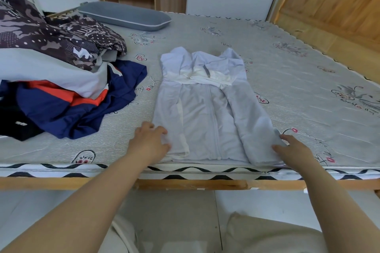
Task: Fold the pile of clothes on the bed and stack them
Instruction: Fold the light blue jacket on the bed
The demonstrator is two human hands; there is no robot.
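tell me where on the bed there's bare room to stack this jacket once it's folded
Bare mattress lies right of the pale jacket, out to the wooden frame, and beyond its collar toward the grey pillow. The left side is crowded: the clothes pile and patterned quilt reach almost to the jacket. Both hands, left and right, hold the jacket's near corners.

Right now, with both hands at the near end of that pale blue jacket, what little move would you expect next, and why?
Probably lifting the hem and folding it up toward the collar. The pale blue zip jacket lies flat on the patterned grey mattress with its sides already turned in, and the left hand and right hand each hold a bottom corner.
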